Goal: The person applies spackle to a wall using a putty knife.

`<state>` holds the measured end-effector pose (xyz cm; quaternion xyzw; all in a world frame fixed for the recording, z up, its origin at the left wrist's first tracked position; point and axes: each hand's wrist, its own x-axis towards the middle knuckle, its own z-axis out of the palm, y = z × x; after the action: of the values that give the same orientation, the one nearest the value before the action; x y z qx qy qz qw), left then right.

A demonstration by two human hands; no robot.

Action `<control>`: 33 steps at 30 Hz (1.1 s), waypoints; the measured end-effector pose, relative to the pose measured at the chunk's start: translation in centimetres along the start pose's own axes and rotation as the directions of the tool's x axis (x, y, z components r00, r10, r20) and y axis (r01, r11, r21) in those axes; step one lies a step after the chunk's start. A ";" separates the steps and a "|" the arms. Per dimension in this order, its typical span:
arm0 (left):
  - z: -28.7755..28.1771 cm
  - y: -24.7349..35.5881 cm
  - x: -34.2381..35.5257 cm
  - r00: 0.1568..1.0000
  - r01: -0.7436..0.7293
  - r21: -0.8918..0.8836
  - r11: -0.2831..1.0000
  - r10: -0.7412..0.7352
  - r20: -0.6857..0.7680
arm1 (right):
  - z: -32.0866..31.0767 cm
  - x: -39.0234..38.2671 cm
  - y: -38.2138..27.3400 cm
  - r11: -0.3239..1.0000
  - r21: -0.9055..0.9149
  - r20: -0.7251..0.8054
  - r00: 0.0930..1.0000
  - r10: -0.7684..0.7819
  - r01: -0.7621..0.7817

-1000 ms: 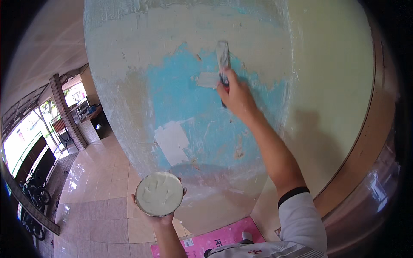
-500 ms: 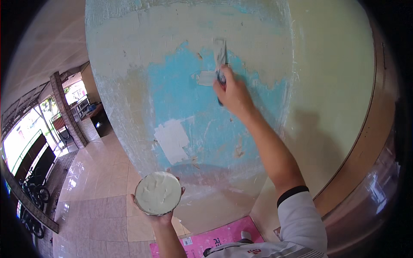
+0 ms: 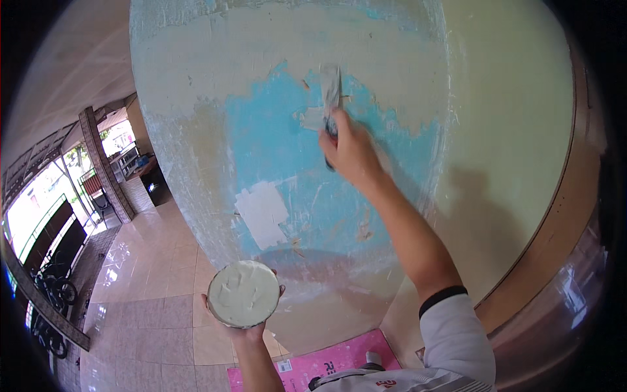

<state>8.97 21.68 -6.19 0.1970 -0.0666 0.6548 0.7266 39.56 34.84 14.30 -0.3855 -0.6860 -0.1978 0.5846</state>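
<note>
My right hand (image 3: pixel 349 150) is closed round the dark handle of a putty knife (image 3: pixel 330 91), its smeared blade pointing up against the wall (image 3: pixel 183 59). Under the blade, a patch of wet pale putty (image 3: pixel 309 119) lies on a bare turquoise area bordered by grey-beige coating. Lower on the turquoise sits a white patch (image 3: pixel 260 214). My left hand (image 3: pixel 248 332) grips a round tub (image 3: pixel 241 293) of pale, creamy putty from beneath, its fingertips showing at both sides of the rim.
A pale green wall (image 3: pixel 506 98) with a brown trim adjoins on the right. Tiled floor (image 3: pixel 144 313) runs left toward a pillar (image 3: pixel 104 163), a table with objects, a gate and parked bikes (image 3: pixel 55 287). A pink sheet (image 3: pixel 307 362) lies by my feet.
My right hand and the knife have moved slightly down and left on the wall. The tub in my left hand stays about where it was.
</note>
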 end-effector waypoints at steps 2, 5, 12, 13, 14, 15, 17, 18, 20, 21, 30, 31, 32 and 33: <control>-0.6 -0.1 0.2 0.997 -0.011 0.076 0.997 0.005 0.076 | 0.7 -3.9 -1.2 0.999 0.009 0.087 0.996 0.034 -0.035; -0.7 -0.2 0.3 0.992 0.007 0.098 0.995 -0.020 0.127 | 0.1 -3.8 -1.6 0.997 0.068 0.064 0.997 0.039 -0.043; -0.2 -0.4 -0.2 1.000 -0.003 0.006 1.000 0.004 -0.014 | -1.1 3.9 -0.6 0.996 -0.001 -0.043 0.995 0.089 -0.089; -0.2 -0.3 -0.2 1.000 0.003 -0.020 1.000 -0.003 -0.006 | -0.7 2.9 -0.9 0.996 -0.001 -0.041 0.995 0.090 -0.091; -0.3 -0.2 -0.4 1.000 0.000 -0.023 1.000 0.000 -0.008 | 0.0 0.7 -1.5 0.993 -0.019 0.035 0.993 0.114 -0.114; -0.3 -0.1 -0.5 1.000 -0.003 -0.009 1.000 0.003 -0.015 | 0.6 -1.2 -1.9 0.990 -0.034 0.109 0.985 0.137 -0.134; -0.5 -0.1 -0.5 1.000 -0.003 0.001 1.000 0.003 -0.022 | 0.9 -4.1 -2.5 0.995 0.025 0.152 0.984 0.090 -0.095; -0.7 0.0 -0.4 1.000 -0.008 -0.012 1.000 0.008 -0.017 | 0.8 -4.7 -2.8 0.995 0.086 0.189 0.981 0.041 -0.059; -0.6 -0.2 -0.1 1.000 -0.010 -0.027 1.000 0.010 -0.010 | -0.5 -2.8 -2.8 0.994 0.076 0.131 0.989 0.071 -0.081; -0.4 -0.3 0.0 0.998 -0.015 0.013 1.000 0.016 -0.059 | -1.3 -1.4 -3.0 0.992 0.068 0.075 0.992 0.104 -0.109; -0.1 0.0 -0.3 1.000 0.020 -0.017 1.000 -0.020 -0.016 | 0.9 -1.9 -1.8 0.995 -0.028 0.084 0.992 0.098 -0.096; -0.3 0.2 -0.6 0.998 0.008 0.003 1.000 -0.008 -0.058 | 1.1 -4.0 -2.6 0.992 0.016 0.195 0.973 0.120 -0.126; -0.4 0.2 -0.5 0.998 0.007 0.004 1.000 -0.007 -0.054 | 1.1 -4.6 -3.2 0.986 0.051 0.300 0.944 0.135 -0.157; -0.5 0.2 -0.5 0.999 0.012 0.027 1.000 -0.011 -0.037 | 0.8 -4.3 -3.3 0.987 0.052 0.296 0.946 0.133 -0.155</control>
<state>8.59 21.46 -6.77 0.1953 -0.0432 0.6548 0.7288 36.63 32.06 10.66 -0.4373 -0.7415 -0.0697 0.5040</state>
